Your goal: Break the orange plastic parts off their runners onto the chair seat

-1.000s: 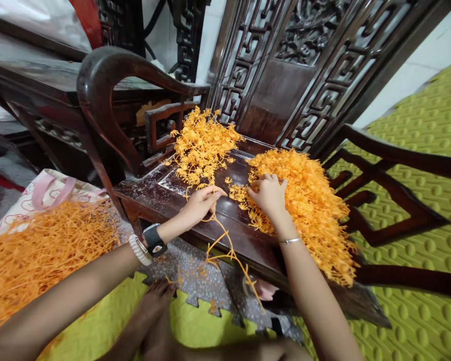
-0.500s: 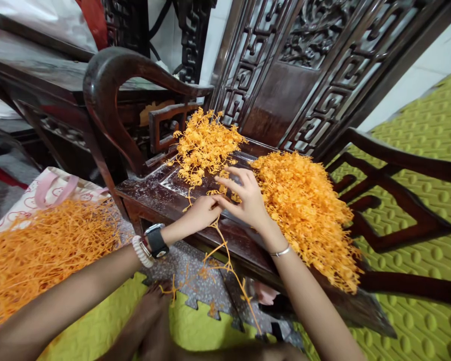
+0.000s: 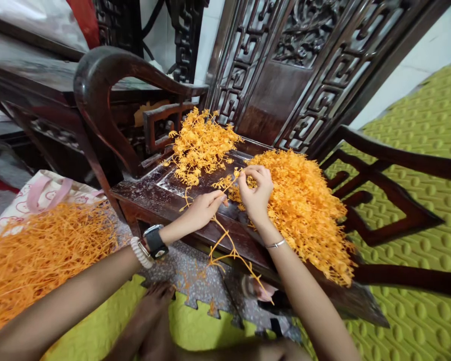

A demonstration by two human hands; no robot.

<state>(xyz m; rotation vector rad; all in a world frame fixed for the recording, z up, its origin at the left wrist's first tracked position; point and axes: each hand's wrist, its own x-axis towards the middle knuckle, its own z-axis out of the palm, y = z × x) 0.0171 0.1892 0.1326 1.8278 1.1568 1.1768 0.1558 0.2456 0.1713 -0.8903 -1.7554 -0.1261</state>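
Over the front of the dark wooden seat, my left hand (image 3: 204, 207) pinches an orange branched plastic stem (image 3: 228, 235), whose long end hangs past the seat edge. My right hand (image 3: 256, 189) has thumb and forefinger pinched on the upper part of the same stem, a little above the left fingers. Behind the hands lies a loose pile of orange flower-like pieces (image 3: 201, 145). A larger heap of similar orange pieces (image 3: 300, 210) sits just right of my right hand.
The carved wooden chair (image 3: 145, 193) has a curved armrest on the left and a lattice armrest on the right. A printed bag with pink handles (image 3: 33, 193) and a mass of thin orange stems (image 3: 56, 250) lie lower left. Yellow-green mats (image 3: 417, 165) cover floor areas.
My right hand has closed from spread fingers to a pinch and moved slightly up and right of the left hand. The hanging stem has swung and risen.
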